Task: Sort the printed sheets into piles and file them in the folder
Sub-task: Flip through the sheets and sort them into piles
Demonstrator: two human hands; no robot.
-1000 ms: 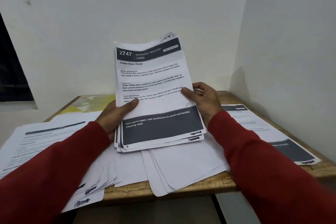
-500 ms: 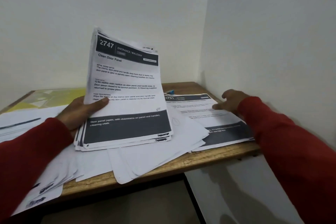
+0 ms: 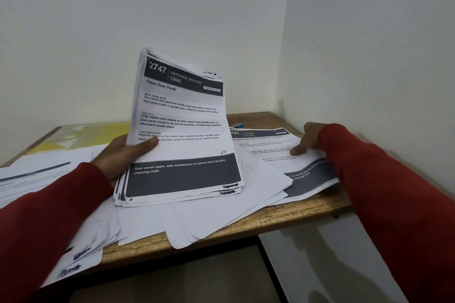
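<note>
My left hand [image 3: 128, 151] grips a stack of printed sheets [image 3: 182, 128] by its left edge, thumb on the top page headed 2747 "Clean Door Panel". The stack stands tilted, its bottom edge resting on loose face-down sheets [image 3: 221, 214]. My right hand [image 3: 306, 140] presses its fingertips on a printed sheet [image 3: 278, 152] numbered 791 that lies flat at the table's right end. A yellow folder [image 3: 81, 139] lies flat at the back left, partly covered by paper.
The wooden table [image 3: 305, 211] sits in a corner, walls behind and close on the right. More printed sheets [image 3: 37, 174] spread over its left side and some overhang the front edge [image 3: 73, 265]. A small blue object [image 3: 238, 125] peeks out behind the held stack.
My right hand left the stack and reached right onto the sheet at the table's right end. The stack now leans in my left hand alone. The view turned right.
</note>
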